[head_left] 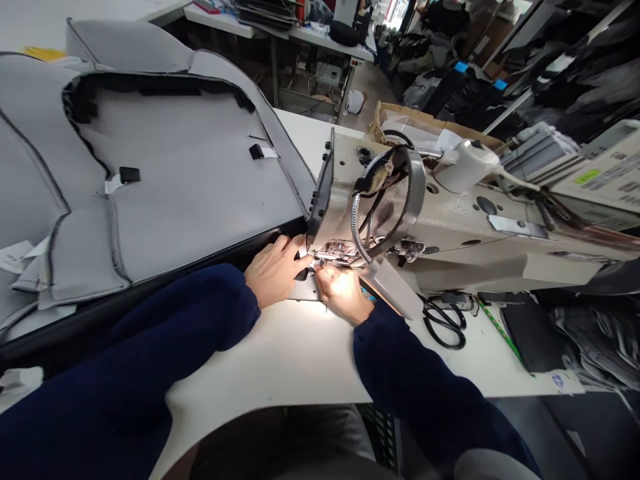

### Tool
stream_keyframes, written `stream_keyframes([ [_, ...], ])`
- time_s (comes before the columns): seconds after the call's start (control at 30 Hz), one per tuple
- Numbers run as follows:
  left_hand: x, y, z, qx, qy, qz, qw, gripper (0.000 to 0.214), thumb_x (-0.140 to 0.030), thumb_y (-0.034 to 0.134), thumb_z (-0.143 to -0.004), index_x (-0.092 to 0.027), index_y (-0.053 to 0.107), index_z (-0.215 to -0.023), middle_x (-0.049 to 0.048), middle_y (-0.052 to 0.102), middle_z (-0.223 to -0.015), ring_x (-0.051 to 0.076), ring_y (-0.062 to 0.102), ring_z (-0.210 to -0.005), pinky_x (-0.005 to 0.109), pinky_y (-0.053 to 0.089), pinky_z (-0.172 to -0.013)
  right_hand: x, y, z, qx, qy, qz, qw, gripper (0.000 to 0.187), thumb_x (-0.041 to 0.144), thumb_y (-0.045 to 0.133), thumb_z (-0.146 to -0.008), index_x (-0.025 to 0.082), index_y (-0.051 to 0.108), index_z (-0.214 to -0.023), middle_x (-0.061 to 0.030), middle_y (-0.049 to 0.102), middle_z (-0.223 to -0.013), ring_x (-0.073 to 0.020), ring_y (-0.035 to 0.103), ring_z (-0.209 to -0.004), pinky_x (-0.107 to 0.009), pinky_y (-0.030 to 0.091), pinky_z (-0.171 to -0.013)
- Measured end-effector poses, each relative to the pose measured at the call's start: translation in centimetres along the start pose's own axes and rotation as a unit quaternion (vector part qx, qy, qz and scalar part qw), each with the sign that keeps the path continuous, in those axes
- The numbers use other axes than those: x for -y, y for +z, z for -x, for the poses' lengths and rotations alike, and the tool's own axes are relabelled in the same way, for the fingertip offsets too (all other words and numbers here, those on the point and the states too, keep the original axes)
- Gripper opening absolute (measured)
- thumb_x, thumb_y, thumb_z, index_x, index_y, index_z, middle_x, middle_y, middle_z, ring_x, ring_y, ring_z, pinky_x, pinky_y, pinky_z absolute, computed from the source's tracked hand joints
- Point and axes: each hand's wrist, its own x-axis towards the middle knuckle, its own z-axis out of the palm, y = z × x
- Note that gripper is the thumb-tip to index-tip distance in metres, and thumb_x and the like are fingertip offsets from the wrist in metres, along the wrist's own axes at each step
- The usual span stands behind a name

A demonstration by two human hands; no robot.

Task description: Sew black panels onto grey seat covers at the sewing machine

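Grey seat-cover panel (190, 187) — edge under left hand (277, 271).

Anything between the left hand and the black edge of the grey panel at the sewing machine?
Nothing visible. The left hand lies directly on the black edge of the grey panel, with no object between them.

A far white worktable (305, 39) stands beside heaped dark fabric (565, 87).
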Motion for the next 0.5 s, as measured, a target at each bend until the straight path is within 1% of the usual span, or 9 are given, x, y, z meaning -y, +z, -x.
stream_keyframes([
  [0.07, -0.8, 0.2, 0.4, -0.001, -0.050, -0.016, 0.999, 0.045, -0.009, 0.048, -0.076, -0.024, 0.057, -0.117, 0.0120, 0.050, -0.113, 0.026, 0.048, -0.096, 0.037, 0.046, -0.076, 0.2, -0.4, -0.2, -0.011, 0.004, 0.014, 1.000, 0.025, 0.022, 0.039, -0.094, 0.016, 0.062, -0.102, -0.0050, 0.063, -0.079, -0.0175, 0.055, -0.073, -0.030, 0.041, -0.072],
  [0.13, -1.5, 0.5, 0.6, 0.003, -0.077, -0.031, 0.997, 0.043, -0.008, 0.044, -0.079, -0.024, 0.056, -0.118, 0.0123, 0.052, -0.104, 0.026, 0.048, -0.092, 0.036, 0.046, -0.071, 0.4, -0.9, -0.5, -0.017, 0.000, 0.025, 1.000, 0.025, 0.020, 0.040, -0.092, 0.015, 0.062, -0.104, -0.0063, 0.064, -0.081, -0.0184, 0.056, -0.074, -0.030, 0.041, -0.072],
  [0.23, -2.1, 1.0, 0.6, -0.003, -0.077, -0.046, 0.996, 0.043, -0.005, 0.042, -0.081, -0.020, 0.056, -0.118, 0.0125, 0.053, -0.100, 0.027, 0.049, -0.094, 0.036, 0.047, -0.071, 1.0, -1.5, -1.1, -0.001, -0.009, 0.035, 0.999, 0.026, 0.016, 0.044, -0.089, 0.012, 0.063, -0.106, -0.0081, 0.064, -0.081, -0.0185, 0.057, -0.073, -0.028, 0.041, -0.069],
  [0.3, -2.2, 1.1, 0.5, -0.005, -0.068, -0.054, 0.996, 0.043, -0.005, 0.039, -0.084, -0.018, 0.054, -0.122, 0.0130, 0.054, -0.102, 0.028, 0.050, -0.094, 0.037, 0.048, -0.071, 1.5, -2.0, -1.2, 0.031, 0.005, 0.039, 0.999, 0.029, 0.013, 0.044, -0.087, 0.010, 0.063, -0.109, -0.0091, 0.065, -0.082, -0.0179, 0.057, -0.070, -0.028, 0.040, -0.064],
  [0.37, -2.2, 0.8, 0.6, 0.007, -0.061, -0.063, 0.996, 0.043, -0.006, 0.035, -0.087, -0.018, 0.053, -0.125, 0.0135, 0.055, -0.102, 0.028, 0.051, -0.094, 0.036, 0.048, -0.069, 2.2, -2.4, -0.8, 0.049, 0.023, 0.036, 0.998, 0.033, 0.012, 0.043, -0.087, 0.010, 0.061, -0.115, -0.0096, 0.065, -0.084, -0.0170, 0.057, -0.067, -0.027, 0.038, -0.059],
  [0.43, -1.8, 0.3, 1.5, 0.037, -0.058, -0.074, 0.995, 0.045, -0.004, 0.034, -0.086, -0.018, 0.053, -0.124, 0.0134, 0.056, -0.102, 0.028, 0.053, -0.092, 0.034, 0.048, -0.066, 3.0, -2.8, 0.0, 0.038, 0.031, 0.026, 0.998, 0.035, 0.012, 0.041, -0.089, 0.013, 0.058, -0.120, -0.0082, 0.064, -0.085, -0.0156, 0.055, -0.064, -0.027, 0.034, -0.055],
  [0.5, -0.8, -0.2, 3.6, 0.073, -0.060, -0.080, 0.992, 0.052, 0.000, 0.036, -0.081, -0.022, 0.054, -0.125, 0.0118, 0.057, -0.102, 0.027, 0.054, -0.090, 0.032, 0.048, -0.065, 3.8, -3.1, 0.9, 0.016, 0.036, 0.005, 0.999, 0.033, 0.015, 0.038, -0.092, 0.017, 0.059, -0.117, -0.0064, 0.063, -0.085, -0.0143, 0.054, -0.062, -0.026, 0.033, -0.054],
])
